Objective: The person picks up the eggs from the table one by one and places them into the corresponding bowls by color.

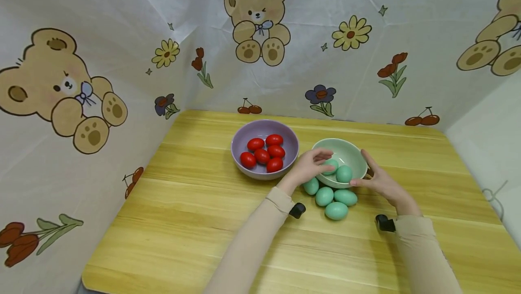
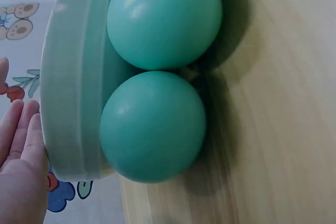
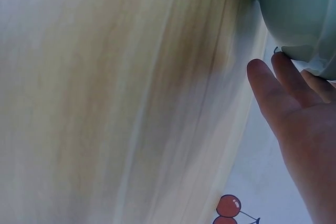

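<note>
Right now I have my left hand [image 1: 311, 166] over the near-left rim of the green bowl [image 1: 353, 149], fingers curled lightly around a green egg [image 1: 330, 165] that sits just inside it, and my right hand [image 1: 380, 181] cupping the bowl's right side with straight, relaxed fingers and the thumb along the near rim. A second green egg [image 1: 344, 173] already lies in the bowl beside the first. Four more green eggs [image 1: 336, 211] lie clustered on the wooden table [image 1: 203, 221] just in front of the bowl, the nearest ones touching its base, as the left wrist view shows with two eggs [image 2: 152, 127] pressed against the bowl wall [image 2: 73, 93]. The purple bowl [image 1: 244, 147] with its red eggs [image 1: 262, 155] stands just to the left, close to my left wrist. To do this well, I judge I should keep the right palm steady against the bowl so it does not slide, lower the egg until it rests on the bottom before loosening my fingers, and lift the left hand straight up so my sleeve clears the purple bowl. I should also mind the loose eggs below, since a nudge could set them rolling.
</note>
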Motion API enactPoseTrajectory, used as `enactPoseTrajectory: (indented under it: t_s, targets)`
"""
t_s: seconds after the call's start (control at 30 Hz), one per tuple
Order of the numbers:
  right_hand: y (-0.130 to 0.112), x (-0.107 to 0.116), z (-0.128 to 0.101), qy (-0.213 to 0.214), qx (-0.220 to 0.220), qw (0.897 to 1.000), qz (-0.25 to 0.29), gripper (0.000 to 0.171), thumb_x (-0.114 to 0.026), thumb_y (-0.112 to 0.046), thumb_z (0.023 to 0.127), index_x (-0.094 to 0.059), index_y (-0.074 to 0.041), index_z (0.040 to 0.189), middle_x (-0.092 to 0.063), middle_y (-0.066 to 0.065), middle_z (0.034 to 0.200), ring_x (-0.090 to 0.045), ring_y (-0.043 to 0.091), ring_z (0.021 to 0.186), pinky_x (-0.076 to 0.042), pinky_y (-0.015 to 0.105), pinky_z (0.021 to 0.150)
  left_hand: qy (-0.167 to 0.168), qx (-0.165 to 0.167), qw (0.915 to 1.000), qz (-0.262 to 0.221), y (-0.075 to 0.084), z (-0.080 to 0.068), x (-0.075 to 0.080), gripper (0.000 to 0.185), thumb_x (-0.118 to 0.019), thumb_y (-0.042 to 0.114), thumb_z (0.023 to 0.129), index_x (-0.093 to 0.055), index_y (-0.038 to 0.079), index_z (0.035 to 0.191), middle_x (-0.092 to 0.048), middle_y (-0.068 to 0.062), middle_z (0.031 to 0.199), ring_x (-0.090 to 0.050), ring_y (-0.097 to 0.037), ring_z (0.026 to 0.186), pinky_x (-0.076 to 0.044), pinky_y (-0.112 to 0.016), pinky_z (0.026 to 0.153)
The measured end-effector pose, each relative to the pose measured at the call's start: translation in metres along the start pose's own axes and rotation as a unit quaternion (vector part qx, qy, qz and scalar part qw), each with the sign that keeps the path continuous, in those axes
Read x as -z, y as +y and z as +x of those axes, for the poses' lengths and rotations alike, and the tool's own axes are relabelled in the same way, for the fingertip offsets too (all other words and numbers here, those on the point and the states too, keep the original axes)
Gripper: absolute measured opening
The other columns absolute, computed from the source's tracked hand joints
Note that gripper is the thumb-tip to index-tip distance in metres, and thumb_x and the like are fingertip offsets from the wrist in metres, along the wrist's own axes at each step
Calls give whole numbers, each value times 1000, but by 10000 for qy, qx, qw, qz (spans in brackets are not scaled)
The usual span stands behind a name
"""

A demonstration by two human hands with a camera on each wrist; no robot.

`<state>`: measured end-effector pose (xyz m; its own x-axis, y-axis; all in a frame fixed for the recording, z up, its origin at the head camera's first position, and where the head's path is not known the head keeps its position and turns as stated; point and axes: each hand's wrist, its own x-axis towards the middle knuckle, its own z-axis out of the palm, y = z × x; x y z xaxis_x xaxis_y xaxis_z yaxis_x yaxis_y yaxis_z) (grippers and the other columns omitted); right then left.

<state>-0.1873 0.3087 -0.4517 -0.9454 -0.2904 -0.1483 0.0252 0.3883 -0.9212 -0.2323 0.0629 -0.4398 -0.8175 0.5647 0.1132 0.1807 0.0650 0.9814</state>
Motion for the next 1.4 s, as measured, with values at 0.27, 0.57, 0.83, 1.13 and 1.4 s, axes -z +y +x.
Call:
enactPoseTrajectory:
  t_s: [0.27,0.57,0.83,1.13,1.4]
  targets:
    - [2,1,0,17,70,9999,120,104,-69,-11,84,13,-18,148,2,22,151,-11,46,133,-15,63,102,250,-35,9997,-74,-6,-17,7,45,-67,8,85,-52,-3,126,-52,-17,127,-50,-13,117,-38,-21,97]
    - [4,2,-1,49,157,9997,179,104,-69,-10,84,12,-17,148,8,16,152,-9,45,133,-14,63,102,346,-267,9989,-196,-12,-31,12,43,-66,4,85,-52,-5,124,-51,-23,125,-49,-30,117,-40,-21,95]
    - [3,2,0,24,192,9997,170,104,-69,-11,84,12,-14,148,10,15,152,-7,44,134,-14,62,102,470,-252,9978,-397,-21,-41,15,41,-68,5,84,-55,-3,122,-54,-21,121,-53,-25,112,-40,-34,98]
    - [1,1,2,28,193,9997,143,104,-70,-11,83,12,-12,147,10,18,151,-7,46,133,-12,63,102,582,398,9959,570,-33,-46,10,36,-73,13,81,-61,3,114,-56,-2,112,-53,-25,112,-42,-27,95]
    - [2,1,1,18,146,9997,176,104,-69,-12,84,12,-14,148,8,18,152,-8,46,133,-14,63,102,566,612,9919,961,-43,-45,6,51,-75,14,79,-54,-1,123,-55,-7,121,-49,-16,115,-37,-21,97]
